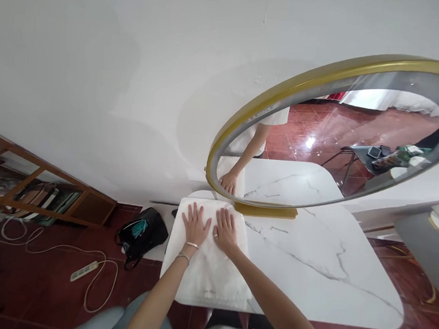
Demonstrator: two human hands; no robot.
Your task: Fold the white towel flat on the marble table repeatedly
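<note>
A white cloth (203, 269) lies spread over the left end of a white marble table (321, 264). My left hand (195, 224) rests flat on the cloth's far part, fingers stretched out and apart, with bracelets at the wrist. Right beside it my right hand (225, 230) also lies flat and open on the cloth, a ring on one finger. Both hands are side by side, almost touching, and hold nothing. A round gold-framed mirror (325, 81) stands on the table just beyond them and reflects one of my hands on the cloth.
A black bag (141, 234) sits on the red tiled floor left of the table. A white power strip (84, 270) with its cable lies further left. A wooden glass-fronted shelf (42, 191) stands along the white wall. A grey chair (426, 246) is at the right.
</note>
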